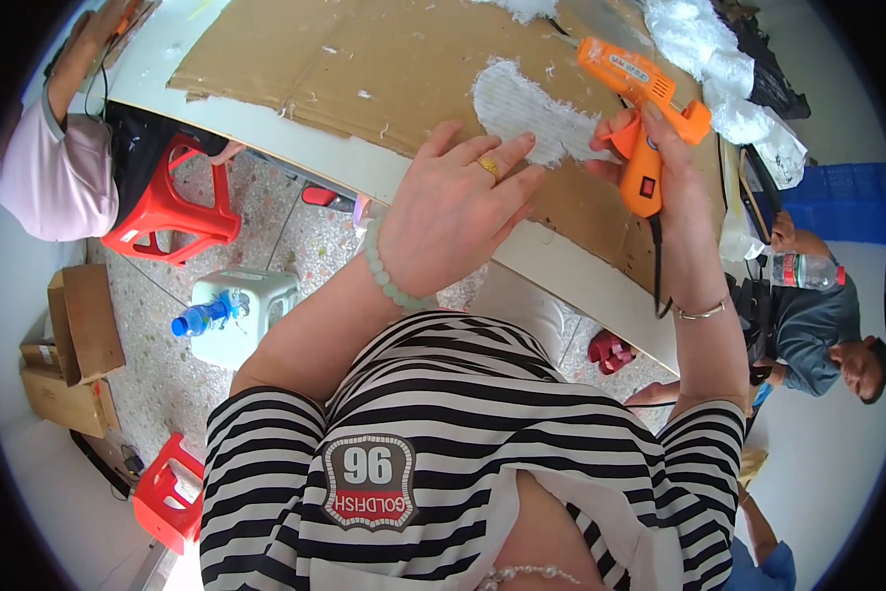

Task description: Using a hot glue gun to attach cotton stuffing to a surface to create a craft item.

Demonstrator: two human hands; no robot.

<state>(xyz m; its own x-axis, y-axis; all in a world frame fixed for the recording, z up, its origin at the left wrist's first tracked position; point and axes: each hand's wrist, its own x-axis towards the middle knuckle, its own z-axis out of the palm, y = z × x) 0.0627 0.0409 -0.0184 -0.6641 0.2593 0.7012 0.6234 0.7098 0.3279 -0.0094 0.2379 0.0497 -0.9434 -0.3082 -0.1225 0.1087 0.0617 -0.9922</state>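
Observation:
In my right hand (675,163) is an orange hot glue gun (642,177), my fingers wrapped round its handle; its nozzle points to the far left and a black cord trails down past my wrist. A white ribbed piece (522,98) with ragged, fuzzy edges, shaped somewhat like an insole, lies on the cardboard sheet (344,69). My left hand (463,202) is at its near edge, palm down, with fingers stretched out and nothing visible in them. Fingertips overlap the edge of the white piece; whether they press on it I cannot tell.
White shreds dot the cardboard on the white table (354,163). Crumpled clear plastic bags (704,49) lie at the far right, near a plastic bottle (803,270). Red stools (182,212), a white stool (241,315) and cardboard boxes (83,325) stand left. Other people sit at both sides.

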